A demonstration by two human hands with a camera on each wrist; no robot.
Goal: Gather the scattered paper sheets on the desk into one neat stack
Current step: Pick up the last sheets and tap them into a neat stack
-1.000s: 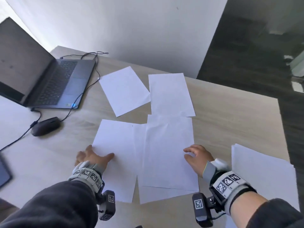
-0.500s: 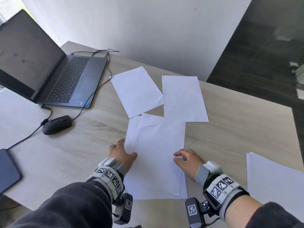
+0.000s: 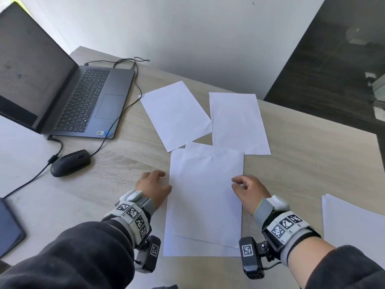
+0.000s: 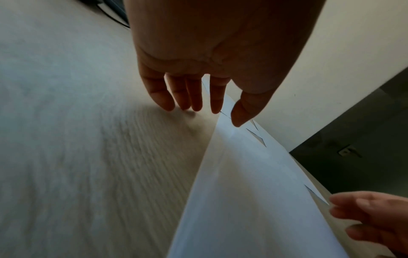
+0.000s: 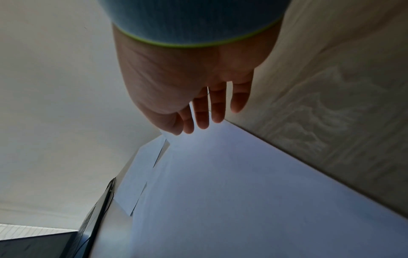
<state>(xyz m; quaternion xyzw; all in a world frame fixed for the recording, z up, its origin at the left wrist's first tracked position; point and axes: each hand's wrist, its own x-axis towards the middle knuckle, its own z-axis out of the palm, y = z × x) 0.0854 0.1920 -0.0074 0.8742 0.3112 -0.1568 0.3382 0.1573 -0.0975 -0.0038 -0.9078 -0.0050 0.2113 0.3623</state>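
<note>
Head view: both my grips, left hand (image 3: 153, 186) and right hand (image 3: 249, 191), loose-fingered, just squeezed the near sheets (image 3: 205, 197) into one pile. Two sheets (image 3: 175, 113) at 12 o'clock remain scattered.

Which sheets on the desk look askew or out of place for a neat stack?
The pile between the left hand and right hand is not squared: a lower sheet sticks out below the top sheet. Two sheets lie apart, the left one tilted, the right one straighter. More paper sits at the right edge.
</note>
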